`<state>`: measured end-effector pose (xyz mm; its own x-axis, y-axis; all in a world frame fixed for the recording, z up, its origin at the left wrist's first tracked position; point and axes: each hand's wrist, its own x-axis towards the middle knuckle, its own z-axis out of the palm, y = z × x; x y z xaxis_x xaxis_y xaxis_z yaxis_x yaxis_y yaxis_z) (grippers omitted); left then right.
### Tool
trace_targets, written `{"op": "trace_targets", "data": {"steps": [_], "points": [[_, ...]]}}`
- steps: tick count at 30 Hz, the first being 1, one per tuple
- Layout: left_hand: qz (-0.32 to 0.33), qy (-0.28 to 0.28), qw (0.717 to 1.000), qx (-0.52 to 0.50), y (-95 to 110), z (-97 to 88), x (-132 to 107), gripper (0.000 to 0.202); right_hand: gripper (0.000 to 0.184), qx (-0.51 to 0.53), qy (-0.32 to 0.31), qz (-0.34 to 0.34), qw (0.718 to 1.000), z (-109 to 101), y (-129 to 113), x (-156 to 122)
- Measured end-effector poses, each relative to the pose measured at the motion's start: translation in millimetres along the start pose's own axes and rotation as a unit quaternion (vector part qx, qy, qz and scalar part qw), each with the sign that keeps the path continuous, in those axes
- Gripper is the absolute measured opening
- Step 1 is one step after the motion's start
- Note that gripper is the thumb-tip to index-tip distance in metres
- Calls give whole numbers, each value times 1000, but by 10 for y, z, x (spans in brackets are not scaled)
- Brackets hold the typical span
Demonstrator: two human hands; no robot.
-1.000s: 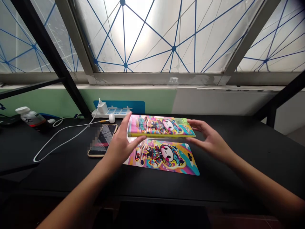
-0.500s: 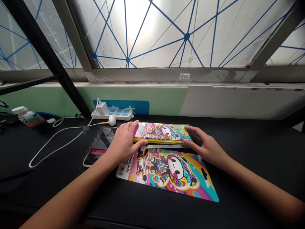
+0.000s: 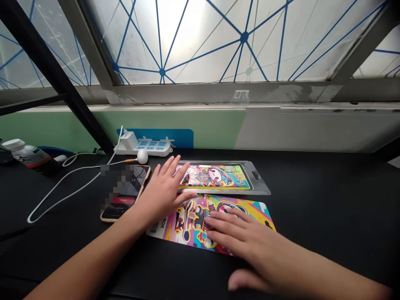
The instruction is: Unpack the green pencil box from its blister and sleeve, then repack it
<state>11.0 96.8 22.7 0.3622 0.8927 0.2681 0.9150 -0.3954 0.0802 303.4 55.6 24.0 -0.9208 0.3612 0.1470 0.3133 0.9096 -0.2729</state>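
Clear plastic, moulded into a shallow tray [image 3: 262, 189], is seen around a brightly printed box [image 3: 215, 176], which is laid flat toward the back of the black surface [image 3: 325, 216]. The box's left end is covered by the left grip [image 3: 162, 187], whose fingers are spread and not curled around anything; whether they are pressed down or held just above cannot be told. Directly in front of the tray, a printed card [image 3: 189, 225] is partly hidden by the right grip [image 3: 246, 237], palm down, fingers extended, thumb held out, nothing clasped. Should the card be swept away from the body by that flat palm, the tray close behind its far edge could be knocked askew. If the box is not firmly seated in the plastic, which cannot be confirmed, it could be tipped by lopsided pressure at the left end. A phone [image 3: 126, 201] is partly masked by the left forearm and could be nudged by a leftward swing. Beyond it, a white cable [image 3: 29, 218] is looped, and a power strip [image 3: 150, 146] and a bottle [image 3: 28, 156] are placed near the green wall [image 3: 212, 127].
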Motion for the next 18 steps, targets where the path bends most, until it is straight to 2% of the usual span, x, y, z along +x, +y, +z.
{"op": "trace_targets", "data": {"steps": [1,3,5,8,12,18], "points": [[16,-8,1000,7,22,5,4,72,79,25,-32,3,999,7,-27,15],[38,-30,999,14,44,11,14,63,84,60,-52,19,997,5,-18,25],[43,-51,998,12,29,10,22,54,80,67,-39,43,996,-16,47,7],[32,-66,997,12,-36,-2,23,54,71,37,-23,84,996,-54,161,-42],[26,-69,997,28,-87,-14,17,55,63,10,-39,115,993,-51,210,-80],[29,-43,998,25,-41,5,13,52,63,24,-55,142,988,16,117,-40]]}}
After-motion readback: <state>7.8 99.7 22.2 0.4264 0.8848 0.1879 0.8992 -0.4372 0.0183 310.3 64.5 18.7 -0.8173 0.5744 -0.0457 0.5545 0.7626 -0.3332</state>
